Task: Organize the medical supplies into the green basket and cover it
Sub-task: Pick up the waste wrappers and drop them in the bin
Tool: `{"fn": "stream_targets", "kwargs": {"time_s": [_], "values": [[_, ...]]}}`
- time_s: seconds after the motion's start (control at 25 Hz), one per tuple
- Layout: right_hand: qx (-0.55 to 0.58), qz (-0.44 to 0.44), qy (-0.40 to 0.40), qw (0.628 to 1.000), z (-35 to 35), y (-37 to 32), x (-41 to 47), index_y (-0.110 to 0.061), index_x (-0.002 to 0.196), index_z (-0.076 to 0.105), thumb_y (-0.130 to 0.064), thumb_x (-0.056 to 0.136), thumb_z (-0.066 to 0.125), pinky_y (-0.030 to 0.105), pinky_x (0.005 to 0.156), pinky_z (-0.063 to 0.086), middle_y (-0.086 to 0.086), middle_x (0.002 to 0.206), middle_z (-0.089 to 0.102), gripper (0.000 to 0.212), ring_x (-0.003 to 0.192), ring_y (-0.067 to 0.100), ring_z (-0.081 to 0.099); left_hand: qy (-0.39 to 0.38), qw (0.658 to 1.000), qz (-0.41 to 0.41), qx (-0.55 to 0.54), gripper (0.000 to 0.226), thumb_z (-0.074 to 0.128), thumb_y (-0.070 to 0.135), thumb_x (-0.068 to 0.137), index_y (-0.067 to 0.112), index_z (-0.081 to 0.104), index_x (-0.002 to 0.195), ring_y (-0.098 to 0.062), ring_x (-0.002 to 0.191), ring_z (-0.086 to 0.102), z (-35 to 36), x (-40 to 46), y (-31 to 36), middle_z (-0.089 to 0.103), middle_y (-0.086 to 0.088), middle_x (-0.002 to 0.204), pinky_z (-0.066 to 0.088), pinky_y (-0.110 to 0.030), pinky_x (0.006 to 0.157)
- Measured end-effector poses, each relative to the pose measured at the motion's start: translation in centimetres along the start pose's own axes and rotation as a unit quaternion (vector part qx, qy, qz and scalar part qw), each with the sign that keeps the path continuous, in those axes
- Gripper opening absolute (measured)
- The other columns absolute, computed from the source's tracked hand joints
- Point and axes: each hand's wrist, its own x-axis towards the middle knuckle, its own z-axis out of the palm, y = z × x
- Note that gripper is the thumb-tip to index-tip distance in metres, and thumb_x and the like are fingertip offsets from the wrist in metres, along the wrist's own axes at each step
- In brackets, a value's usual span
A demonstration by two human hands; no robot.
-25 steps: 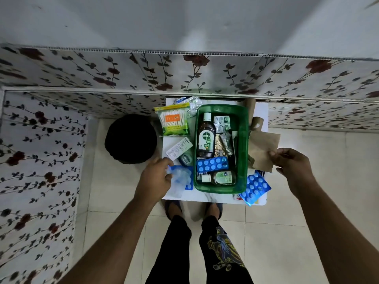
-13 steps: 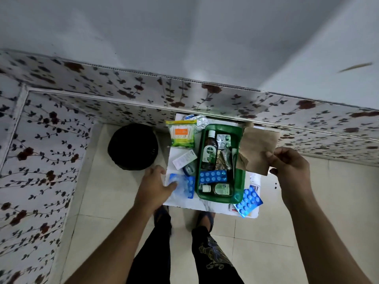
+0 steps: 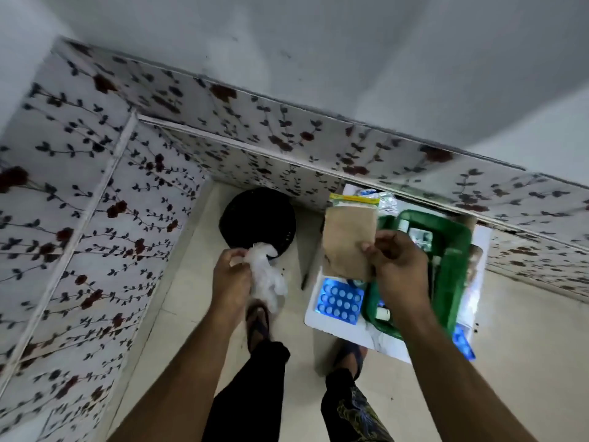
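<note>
The green basket (image 3: 452, 266) stands on a small white table (image 3: 338, 327) at the right, with bottles and pill strips partly visible inside. My right hand (image 3: 398, 266) crosses over the basket and grips a brown paper envelope (image 3: 347, 244), held up over the table's left part. My left hand (image 3: 231, 275) is off the table to the left, above the floor, clutching a crumpled clear plastic bag (image 3: 266, 275). A blue blister pack (image 3: 339, 299) lies on the table's near left corner. Another blue blister pack (image 3: 462, 342) pokes out at the near right.
A round black bin (image 3: 255, 218) stands on the floor left of the table, just beyond the plastic bag. A yellow-topped packet (image 3: 353, 199) lies at the table's far edge. Floral wall panels close in behind and on the left. My feet are beneath the table's near edge.
My left hand lifted the clear plastic bag off the table and carried it left toward the black bin. My right hand swung the brown envelope from the basket's right side across to its left.
</note>
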Motion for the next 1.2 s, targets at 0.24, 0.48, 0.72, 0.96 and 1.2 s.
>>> {"fn": "stream_targets", "kwargs": {"time_s": [0.24, 0.48, 0.72, 0.96, 1.2], "values": [[-0.176, -0.042, 0.024, 0.983, 16.2, 7.5, 4.0, -0.018, 0.097, 0.066, -0.01, 0.087, 0.062, 0.04, 0.069, 0.054, 0.007, 0.084, 0.072, 0.014, 0.078, 0.03, 0.067, 0.072, 0.991, 0.057, 0.096, 0.017, 0.056, 0.007, 0.091, 0.02, 0.067, 0.092, -0.018, 0.074, 0.063, -3.2, 13.8, -1.0, 0.07, -0.004, 0.087, 0.055, -0.027, 0.068], [-0.217, 0.041, 0.107, 0.969, 28.7, 19.5, 14.1, -0.015, 0.103, 0.064, -0.008, 0.088, 0.051, 0.016, 0.048, 0.031, -0.003, 0.085, 0.056, 0.02, 0.076, 0.018, 0.053, 0.026, 0.952, 0.107, 0.285, 0.02, 0.056, 0.017, 0.09, 0.003, 0.07, 0.086, -0.035, 0.088, 0.066, 0.5, 32.5, -6.9, 0.071, -0.018, 0.089, 0.051, -0.032, 0.072], [-0.265, 0.119, 0.118, 0.95, 32.1, 25.4, 19.3, -0.027, 0.088, 0.052, -0.026, 0.074, 0.055, 0.027, 0.061, 0.037, -0.013, 0.064, 0.042, 0.015, 0.059, 0.017, 0.042, -0.091, 0.896, 0.089, 0.426, 0.028, 0.058, 0.022, 0.091, 0.0, 0.071, 0.102, -0.037, 0.1, 0.066, 3.9, 40.9, -10.1, 0.071, -0.022, 0.106, 0.043, -0.031, 0.071], [-0.278, 0.12, 0.041, 0.952, 33.6, 27.5, 21.5, -0.014, 0.103, 0.063, -0.028, 0.063, 0.057, 0.027, 0.067, 0.037, -0.003, 0.076, 0.056, 0.042, 0.077, 0.026, 0.055, -0.134, 0.944, 0.076, 0.293, 0.018, 0.057, 0.02, 0.079, 0.021, 0.073, 0.087, -0.035, 0.094, 0.07, 1.2, 40.9, -9.6, 0.075, -0.014, 0.093, 0.055, -0.044, 0.089], [-0.257, 0.123, 0.033, 0.958, 34.6, 27.1, 21.1, -0.014, 0.128, 0.053, -0.025, 0.088, 0.058, 0.026, 0.074, 0.04, 0.004, 0.1, 0.07, 0.042, 0.103, 0.032, 0.063, -0.115, 0.957, 0.08, 0.255, 0.014, 0.054, 0.026, 0.07, 0.031, 0.067, 0.073, -0.028, 0.084, 0.073, -1.6, 39.2, -8.7, 0.073, -0.001, 0.081, 0.057, -0.044, 0.087]]}}
